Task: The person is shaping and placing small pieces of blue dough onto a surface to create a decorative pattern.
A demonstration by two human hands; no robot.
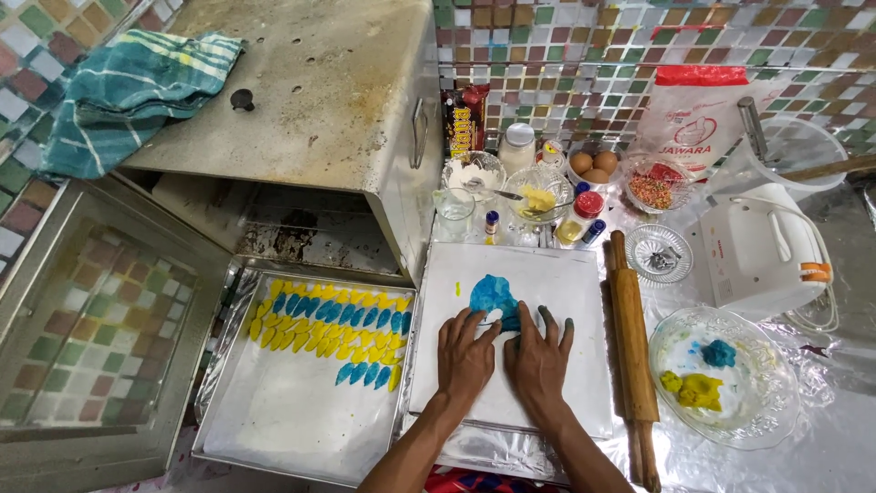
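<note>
In the head view, both hands rest flat on a white board (547, 301) near the front edge of the foil-covered tabletop (839, 456). The left hand (465, 356) and right hand (538, 361) lie side by side, fingers spread and extended, gripping nothing; their fingertips press the near edge of a flattened patch of blue dough (494, 297), which sits toward the board's far-left area, likely to be shaped there. A baking tray (292, 429) lies just left of the board, rows of blue and yellow dough pieces (328, 324) along its far edge. A wooden rolling pin (632, 347) lies along the board's right edge, within reach. A glass bowl (721, 374) beyond it holds spare dough.
</note>
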